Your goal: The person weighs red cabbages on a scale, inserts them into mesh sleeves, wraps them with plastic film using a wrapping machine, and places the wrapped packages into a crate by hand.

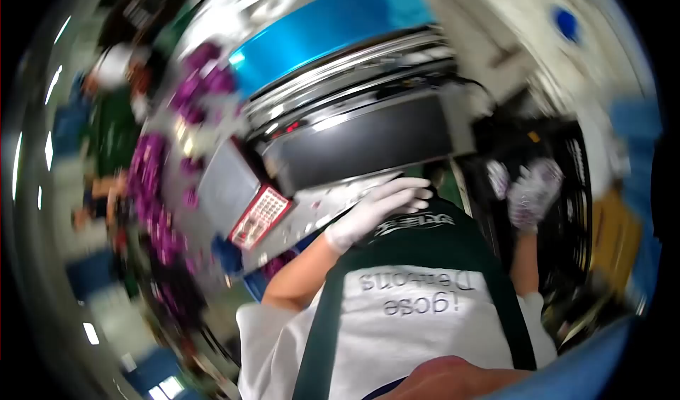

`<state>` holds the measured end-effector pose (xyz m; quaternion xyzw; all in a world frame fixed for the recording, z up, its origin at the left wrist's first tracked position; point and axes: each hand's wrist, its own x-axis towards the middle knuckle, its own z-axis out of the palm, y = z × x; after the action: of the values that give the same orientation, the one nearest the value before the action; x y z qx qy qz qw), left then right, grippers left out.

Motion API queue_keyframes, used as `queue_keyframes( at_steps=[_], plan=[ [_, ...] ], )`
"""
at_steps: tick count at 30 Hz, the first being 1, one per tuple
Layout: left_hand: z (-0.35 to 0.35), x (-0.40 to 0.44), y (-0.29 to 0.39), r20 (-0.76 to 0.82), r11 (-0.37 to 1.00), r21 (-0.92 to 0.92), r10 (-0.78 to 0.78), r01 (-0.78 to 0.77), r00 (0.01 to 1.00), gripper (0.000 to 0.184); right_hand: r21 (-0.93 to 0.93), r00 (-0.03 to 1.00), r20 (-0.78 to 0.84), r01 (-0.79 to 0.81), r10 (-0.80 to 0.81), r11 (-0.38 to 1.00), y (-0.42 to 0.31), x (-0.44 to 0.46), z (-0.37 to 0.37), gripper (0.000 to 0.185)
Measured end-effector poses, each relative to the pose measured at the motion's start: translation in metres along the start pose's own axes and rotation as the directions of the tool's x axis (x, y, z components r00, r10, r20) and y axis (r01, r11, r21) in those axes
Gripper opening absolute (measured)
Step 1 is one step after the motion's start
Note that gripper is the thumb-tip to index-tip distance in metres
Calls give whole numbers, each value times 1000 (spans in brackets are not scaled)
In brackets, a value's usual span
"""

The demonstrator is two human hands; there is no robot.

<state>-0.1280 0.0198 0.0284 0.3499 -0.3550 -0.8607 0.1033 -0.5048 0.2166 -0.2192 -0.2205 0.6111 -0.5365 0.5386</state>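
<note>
Currently left hand [379, 212] by green apron [425, 248], fingers extended, nothing visible held; right hand [534, 193] over black crate [582, 187], grip unclear.

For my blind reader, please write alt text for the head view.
Gloved right hand over a black crate; gloved left hand near the dark green apron. Ahead is a machine with a blue band; shiny purple things lie to its left. The picture is blurred.
</note>
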Motion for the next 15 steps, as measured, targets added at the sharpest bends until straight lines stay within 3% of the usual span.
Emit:
queue_keyframes(
  at_steps=[1,2,3,4,5,6,7,8,9,11,13,15],
  plan=[
    [-6,3,-1,-24,999,37,16,-15,1000,43,-791,941,-60,158,-332,591,-21,10,-9,59],
    [-14,1,-3,-105,997,67,47,-40,993,43,-964,747,181,7,-640,-265,-30,10,-25,56],
    [-22,0,-6,-167,994,100,68,-51,984,42,-633,952,-48,-263,-302,-728,12,19,-58,60],
    [-29,-6,-8,-231,990,116,111,-86,967,42,-870,790,-371,-479,-487,-115,7,28,-58,59],
    [-36,-13,-9,-294,983,157,141,-98,945,41,-681,599,-714,-475,-362,556,-1,38,-54,58],
    [-41,-21,-9,-353,979,178,159,-101,922,41,-138,473,-881,-282,12,950,-2,46,-56,57],
    [-44,-31,-9,-403,975,200,175,-100,898,41,500,462,-767,-5,446,866,-3,42,-58,57],
    [-54,-38,-13,-429,958,274,201,-85,881,41,475,489,-771,14,409,880,45,55,-103,57],
    [-65,-44,-18,-449,935,349,232,-70,863,42,411,447,-824,49,348,910,53,62,-103,53],
    [-82,-64,-18,-479,939,312,290,-148,829,42,305,397,-880,54,259,951,33,81,-83,48],
    [-107,-91,-19,-502,924,315,358,-218,787,42,54,522,-852,33,29,998,-5,99,-70,46],
    [-139,-127,-12,-560,911,354,388,-213,732,39,12,515,-840,337,-173,942,-63,122,-26,41]
  ],
)
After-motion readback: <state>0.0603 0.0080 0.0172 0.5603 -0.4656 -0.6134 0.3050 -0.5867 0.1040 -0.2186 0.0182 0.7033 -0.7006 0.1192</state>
